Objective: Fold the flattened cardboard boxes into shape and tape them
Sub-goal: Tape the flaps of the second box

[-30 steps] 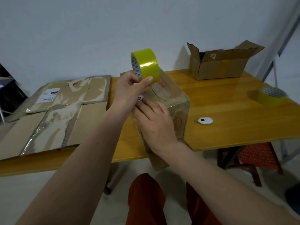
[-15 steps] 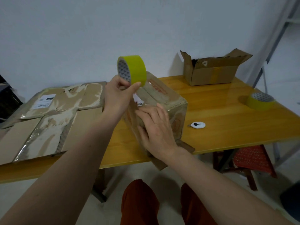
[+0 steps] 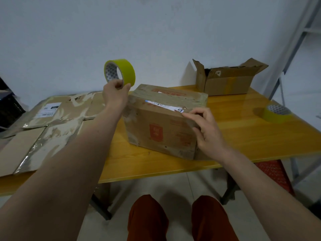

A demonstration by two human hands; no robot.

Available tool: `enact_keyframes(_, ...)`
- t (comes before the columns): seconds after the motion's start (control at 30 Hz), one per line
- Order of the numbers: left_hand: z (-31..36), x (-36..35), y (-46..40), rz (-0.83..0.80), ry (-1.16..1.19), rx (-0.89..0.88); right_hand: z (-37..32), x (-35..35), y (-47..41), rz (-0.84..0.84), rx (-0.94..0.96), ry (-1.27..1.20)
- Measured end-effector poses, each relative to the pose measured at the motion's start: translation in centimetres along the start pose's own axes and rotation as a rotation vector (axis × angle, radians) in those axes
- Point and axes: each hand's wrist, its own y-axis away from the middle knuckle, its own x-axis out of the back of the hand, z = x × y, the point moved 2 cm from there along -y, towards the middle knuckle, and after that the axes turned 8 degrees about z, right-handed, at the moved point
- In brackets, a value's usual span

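Observation:
A folded brown cardboard box (image 3: 161,129) with red print stands on the yellow table (image 3: 243,136), a white label along its top front edge. My left hand (image 3: 115,95) pinches a roll of yellow tape (image 3: 121,72) and holds it up above the box's far left corner. My right hand (image 3: 206,129) rests on the box's right front corner, fingers spread and lightly bent over the edge. Flattened cardboard boxes (image 3: 43,126) lie on the left part of the table.
An open, taped cardboard box (image 3: 227,80) stands at the table's back right. A second yellow tape roll (image 3: 276,113) lies near the right edge. A red stool (image 3: 276,173) stands under the table on the right. My knees in rust-red trousers (image 3: 147,218) are below.
The box has turned and now sits flat with its long side facing me. My right hand slid to its right corner. The white cutter is no longer visible.

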Motion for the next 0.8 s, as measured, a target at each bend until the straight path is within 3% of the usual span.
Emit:
enact_keyframes(0.13, -0.8, -0.3, 0.6, -0.032, -0.073, 0.066, -0.2, -0.1, 0.1, 0.028, -0.298, 0.004)
enact_keyframes(0.3, -1.7, 1.0, 2.3, 0.023, 0.043, 0.138, -0.6, 0.3, -0.3, 0.105, -0.489, -0.165)
enact_keyframes(0.53, -3.9, 4.5, 3.7, 0.022, 0.144, 0.118, -2.2, -1.6, -1.1, 0.324, -0.59, -0.138)
enact_keyframes(0.73, -4.8, 7.4, 3.2, 0.08, 0.216, 0.165, -1.8, -3.3, -2.6, 0.216, -0.558, -0.224)
enact_keyframes(0.8, -4.6, 7.7, 3.5, 0.068, 0.273, 0.188, -0.9, -3.2, -3.9, 0.175, -0.595, -0.149)
